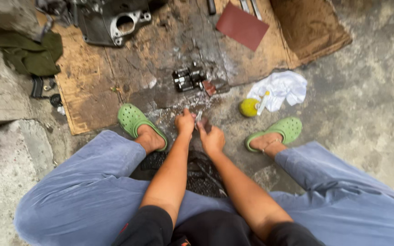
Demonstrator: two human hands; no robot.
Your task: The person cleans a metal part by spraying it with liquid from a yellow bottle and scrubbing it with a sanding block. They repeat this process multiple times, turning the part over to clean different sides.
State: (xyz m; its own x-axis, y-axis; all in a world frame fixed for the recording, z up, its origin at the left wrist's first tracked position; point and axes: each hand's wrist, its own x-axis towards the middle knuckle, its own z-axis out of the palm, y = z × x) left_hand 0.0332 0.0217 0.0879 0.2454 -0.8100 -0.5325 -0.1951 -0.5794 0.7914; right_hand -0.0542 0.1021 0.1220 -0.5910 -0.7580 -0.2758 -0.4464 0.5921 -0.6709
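Note:
I sit low with my knees apart and green clogs [132, 119] on my feet. My left hand [185, 123] and my right hand [212, 139] meet between my feet, low over the wet concrete. Together they pinch a small thin metal piece [199, 117] that sticks up between the fingers. A small dark metal assembly [189, 79] lies on the stained cardboard [87, 82] just beyond my hands. A dark round thing sits under my forearms, mostly hidden.
A grey engine casing [115, 23] lies at the top of the cardboard. A dark red sandpaper sheet [241, 26] is further right. A white rag [282, 89] and a yellow bottle [249, 107] lie by my right foot. A green cloth [30, 53] is at the left.

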